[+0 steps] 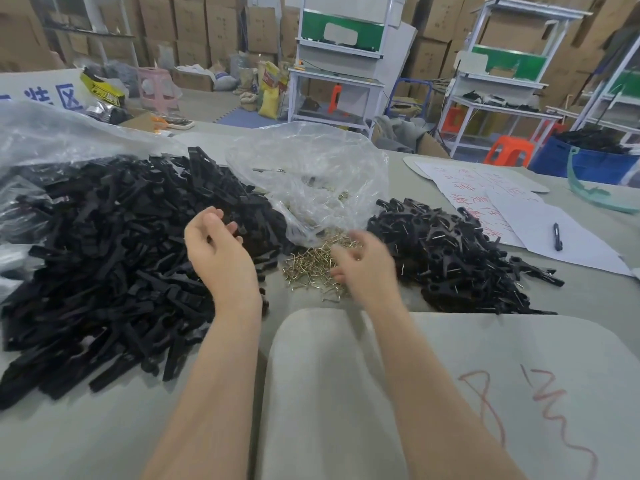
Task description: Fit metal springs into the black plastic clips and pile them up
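Note:
A big heap of loose black plastic clip halves (114,244) covers the left of the table. A smaller pile of clips with springs fitted (457,258) lies on the right. Between the two piles, brass-coloured metal springs (311,268) spill out of a clear plastic bag (311,174). My left hand (218,251) hovers over the edge of the big heap, fingers loosely curled, holding nothing I can see. My right hand (363,268), blurred, hangs over the springs with fingers bent downward; whether it holds a spring cannot be made out.
A grey cardboard sheet (450,393) with red scribbles lies in front of me. White papers with red writing (485,199) and a pen (557,237) sit at the right. Another clear bag (52,133) lies at the far left. Workbenches, stools and cartons stand behind the table.

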{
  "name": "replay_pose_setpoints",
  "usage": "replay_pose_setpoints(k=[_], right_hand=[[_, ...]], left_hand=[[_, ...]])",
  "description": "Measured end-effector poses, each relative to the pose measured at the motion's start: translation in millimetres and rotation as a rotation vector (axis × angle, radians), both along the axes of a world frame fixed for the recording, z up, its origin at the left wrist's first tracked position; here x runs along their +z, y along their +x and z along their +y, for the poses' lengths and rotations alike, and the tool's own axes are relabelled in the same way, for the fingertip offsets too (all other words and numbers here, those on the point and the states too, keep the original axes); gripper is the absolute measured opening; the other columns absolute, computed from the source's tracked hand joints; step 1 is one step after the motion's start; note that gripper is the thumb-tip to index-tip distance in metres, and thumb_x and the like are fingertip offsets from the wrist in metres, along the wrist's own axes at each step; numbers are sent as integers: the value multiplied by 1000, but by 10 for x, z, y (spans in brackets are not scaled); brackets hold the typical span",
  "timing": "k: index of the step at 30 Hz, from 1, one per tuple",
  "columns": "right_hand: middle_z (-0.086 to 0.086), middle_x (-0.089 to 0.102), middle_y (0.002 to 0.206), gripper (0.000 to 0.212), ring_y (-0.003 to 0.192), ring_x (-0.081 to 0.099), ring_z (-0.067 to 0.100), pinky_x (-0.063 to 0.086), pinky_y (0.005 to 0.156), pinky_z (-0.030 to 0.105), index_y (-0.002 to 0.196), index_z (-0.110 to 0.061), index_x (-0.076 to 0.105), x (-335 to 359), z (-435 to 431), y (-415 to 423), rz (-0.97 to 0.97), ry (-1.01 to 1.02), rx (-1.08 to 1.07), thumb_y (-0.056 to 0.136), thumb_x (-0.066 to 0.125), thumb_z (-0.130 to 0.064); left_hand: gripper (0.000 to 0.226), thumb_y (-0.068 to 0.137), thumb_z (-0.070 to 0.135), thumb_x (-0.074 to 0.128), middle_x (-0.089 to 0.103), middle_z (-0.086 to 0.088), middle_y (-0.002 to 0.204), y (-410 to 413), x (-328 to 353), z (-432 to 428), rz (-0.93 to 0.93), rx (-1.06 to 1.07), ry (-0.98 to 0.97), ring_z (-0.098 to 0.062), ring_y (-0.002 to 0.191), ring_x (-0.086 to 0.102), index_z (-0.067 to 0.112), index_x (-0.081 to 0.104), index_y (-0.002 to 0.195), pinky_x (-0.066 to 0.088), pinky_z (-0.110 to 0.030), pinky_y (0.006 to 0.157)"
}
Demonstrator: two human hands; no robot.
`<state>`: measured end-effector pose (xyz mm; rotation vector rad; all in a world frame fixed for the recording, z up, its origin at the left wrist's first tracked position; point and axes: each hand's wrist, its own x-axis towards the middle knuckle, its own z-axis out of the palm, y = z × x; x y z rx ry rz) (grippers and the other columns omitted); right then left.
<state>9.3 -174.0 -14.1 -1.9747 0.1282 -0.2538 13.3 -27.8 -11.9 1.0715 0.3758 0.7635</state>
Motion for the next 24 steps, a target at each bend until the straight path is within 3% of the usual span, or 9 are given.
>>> replay_pose_setpoints(k=[1,3,6,9,13,16,20,24], right_hand=[[3,71,95,40,77,67,12,53,84,28,128,-13,56,-26,126,8,-13,-121,86,90,62,-21],[5,69,110,31,95,63,16,46,93,27,119,-14,65,-43,380,38,-35,-360,245,89,63,-22],[5,55,133,40,121,46,30,37,103,37,132,-23,55,-68,724,106,-42,-681,358,92,55,-22],[8,43,138,45,123,36,36,32,103,45,137,-31,46,-77,892,149,76,-856,442,93,54,-27],[12,39,132,42,119,45,36,37,103,43,134,-27,50,-45,937,185,188,-840,400,92,54,-23],[15,39,132,42,115,51,37,41,94,39,134,-19,48,-14,969,215,232,-817,375,92,51,-26],[14,43,130,38,111,54,35,36,79,34,130,-21,50,-38,990,211,183,-795,361,93,49,-27],[11,53,122,40,106,56,31,43,87,34,125,-22,54,-69,875,178,89,-622,269,86,58,-29]], left_hand=[[19,101,25,37,60,10,104,6,7,19,7,18,-50,0,85,61,24,55,100,48,-19,77],[21,101,27,34,62,9,106,14,12,44,9,41,-117,1,83,62,25,55,100,49,-18,75],[25,101,28,33,63,6,111,10,17,65,10,64,-163,1,80,62,22,56,103,50,-18,75],[24,101,27,33,63,4,113,5,34,68,5,93,-174,2,79,62,23,57,100,50,-17,73],[24,100,26,34,62,5,113,-1,14,71,-10,95,-168,1,81,63,21,57,102,51,-18,75],[22,99,23,36,62,7,108,-4,13,72,-12,98,-147,1,82,63,21,57,102,51,-19,76],[21,98,21,37,62,8,107,6,16,62,-7,107,-122,3,80,63,22,58,100,52,-18,76],[20,97,18,39,60,8,102,27,-13,41,-8,66,-12,1,81,61,17,57,104,51,-22,78]])
